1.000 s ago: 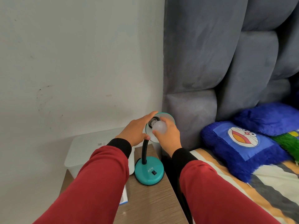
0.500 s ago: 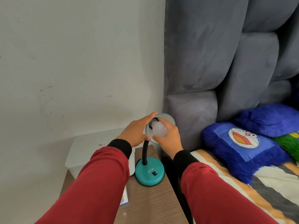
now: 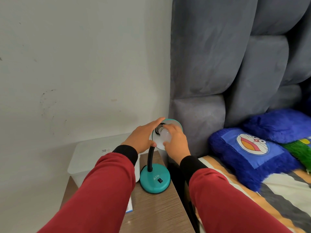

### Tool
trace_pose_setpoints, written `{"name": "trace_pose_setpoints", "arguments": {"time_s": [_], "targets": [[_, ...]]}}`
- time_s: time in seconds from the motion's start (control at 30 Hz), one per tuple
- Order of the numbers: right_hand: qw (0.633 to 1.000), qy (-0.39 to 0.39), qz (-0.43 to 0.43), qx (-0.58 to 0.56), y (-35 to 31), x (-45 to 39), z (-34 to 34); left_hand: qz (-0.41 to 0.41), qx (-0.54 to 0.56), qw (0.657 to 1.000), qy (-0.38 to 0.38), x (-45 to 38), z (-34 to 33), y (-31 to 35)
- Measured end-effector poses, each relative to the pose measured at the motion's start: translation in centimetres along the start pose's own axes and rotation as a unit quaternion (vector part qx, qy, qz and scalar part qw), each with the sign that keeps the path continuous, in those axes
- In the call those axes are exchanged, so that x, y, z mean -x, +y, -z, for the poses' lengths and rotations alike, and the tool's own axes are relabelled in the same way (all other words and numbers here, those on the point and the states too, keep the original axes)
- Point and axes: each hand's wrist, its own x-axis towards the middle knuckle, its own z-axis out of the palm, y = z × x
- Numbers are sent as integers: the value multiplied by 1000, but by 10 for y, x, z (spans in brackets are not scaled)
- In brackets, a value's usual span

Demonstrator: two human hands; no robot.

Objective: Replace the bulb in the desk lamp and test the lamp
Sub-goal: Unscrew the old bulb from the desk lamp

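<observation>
A teal desk lamp (image 3: pixel 155 179) with a black gooseneck stands on a wooden bedside table (image 3: pixel 151 211). Its round shade (image 3: pixel 175 122) faces me. A frosted white bulb (image 3: pixel 164 134) sits in the black socket at the shade's centre. My left hand (image 3: pixel 143 136) grips the shade from the left, thumb below and fingers over its top. My right hand (image 3: pixel 176 140) wraps the bulb from the right, with fingertips near its neck. A black rocker switch (image 3: pixel 160 180) shows on the lamp's base.
A white lidded plastic box (image 3: pixel 94 153) stands behind the lamp against the wall. A small blue-edged card (image 3: pixel 130 207) lies under my left sleeve. A grey padded headboard (image 3: pixel 218 73) and a bed with blue plush pillows (image 3: pixel 252 153) lie to the right.
My right hand has shifted its fingers around the bulb, as if turning it. My left hand keeps its hold on the shade. The lamp has not moved.
</observation>
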Motion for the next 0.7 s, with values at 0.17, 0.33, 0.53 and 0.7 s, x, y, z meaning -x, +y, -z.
{"name": "trace_pose_setpoints", "arguments": {"time_s": [0.17, 0.33, 0.53, 0.7], "targets": [[997, 7, -48, -63, -2, 0, -4, 2, -4, 1000, 6, -1, 0, 0], [991, 7, -103, -83, 2, -1, -2, 5, -1, 1000, 3, -2, 1, -2], [989, 24, -59, -136, 1, -1, -4, 3, 5, 1000, 4, -3, 1, -1], [989, 48, -64, -125, 1, -1, -5, 8, 4, 1000, 3, -3, 2, -1]]}}
